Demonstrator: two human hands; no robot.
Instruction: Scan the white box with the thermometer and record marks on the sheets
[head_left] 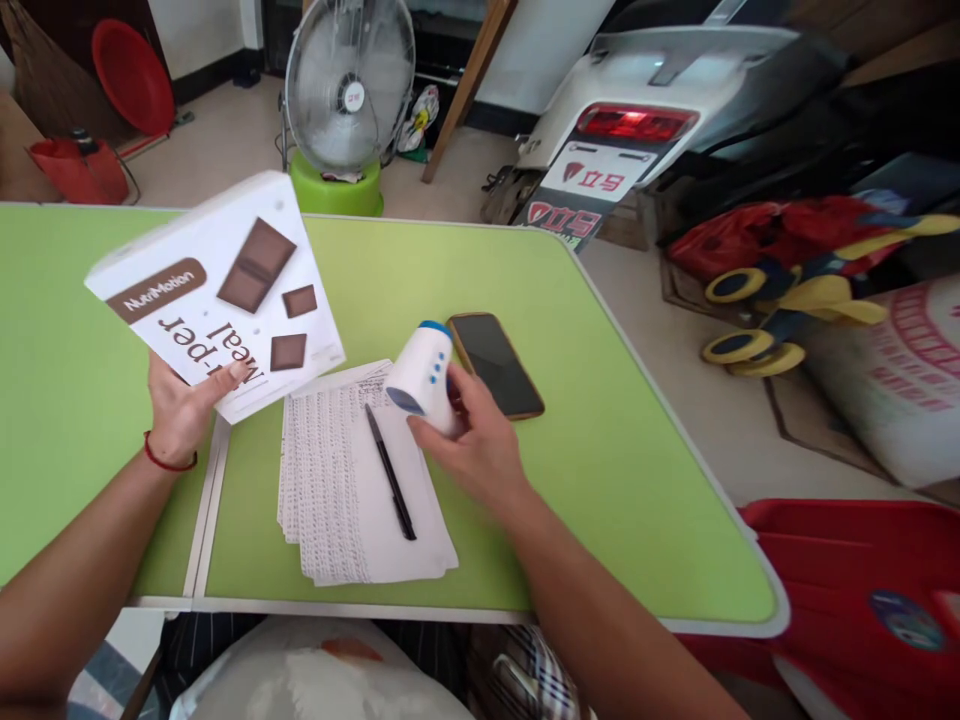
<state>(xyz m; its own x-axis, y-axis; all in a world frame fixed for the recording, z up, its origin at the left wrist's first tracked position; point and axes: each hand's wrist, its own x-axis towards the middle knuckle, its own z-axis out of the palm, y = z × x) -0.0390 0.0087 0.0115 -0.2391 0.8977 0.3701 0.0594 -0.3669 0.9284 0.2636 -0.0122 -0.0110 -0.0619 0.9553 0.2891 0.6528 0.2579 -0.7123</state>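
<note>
My left hand (180, 405) grips a white NutriMotion box (217, 290) printed with brown chocolate pieces, lifted above the green table (637, 450) at the left. My right hand (472, 440) is closed around a small white device with a blue end and blue dots (424, 375), held just above a stack of written paper sheets (337, 480). A black pen (390, 472) lies on those sheets. A dark phone in a tan case (495, 363) rests flat on the table just right of the device.
Beyond the table stand a floor fan (349, 85) on a green base, a scooter's rear (637, 110), red bags and a yellow-wheeled toy (787, 290). A red plastic object (862, 580) sits at the right. A metal seam (206, 500) splits the tabletop.
</note>
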